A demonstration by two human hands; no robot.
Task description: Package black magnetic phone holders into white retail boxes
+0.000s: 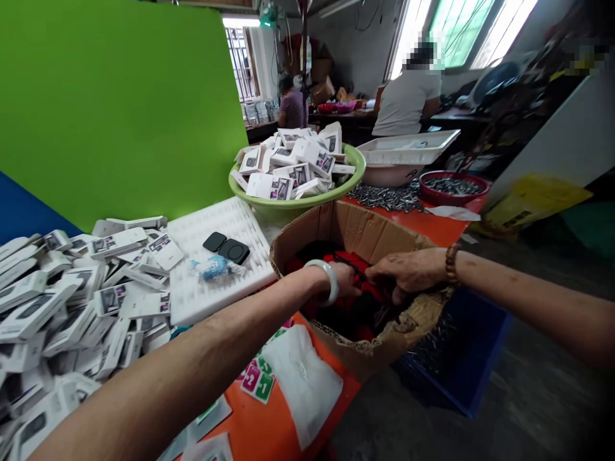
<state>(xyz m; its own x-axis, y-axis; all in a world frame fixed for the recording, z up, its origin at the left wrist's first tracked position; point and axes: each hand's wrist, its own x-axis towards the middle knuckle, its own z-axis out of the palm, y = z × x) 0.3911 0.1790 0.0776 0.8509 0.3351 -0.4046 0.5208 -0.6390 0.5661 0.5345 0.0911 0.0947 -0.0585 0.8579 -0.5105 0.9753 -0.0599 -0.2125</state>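
Note:
Both hands reach down into an open cardboard box (379, 224) with a ragged top edge. Inside it lie red and black items (368, 307), too dark and jumbled to name. My left hand (343, 280), below a pale bangle, has its fingers bent among them at the middle of the box. My right hand (408, 270), below a brown bead bracelet, comes in over the right rim with curled fingers at the same pile. The fingertips of both are partly hidden, and what they grip is unclear.
Small white boxes (115, 301) are heaped at the left; more fill a green basin (298, 202). A white foam tray (192, 224) holds a black folding gadget (227, 247). A blue crate (480, 358) stands below right. Two people sit working behind.

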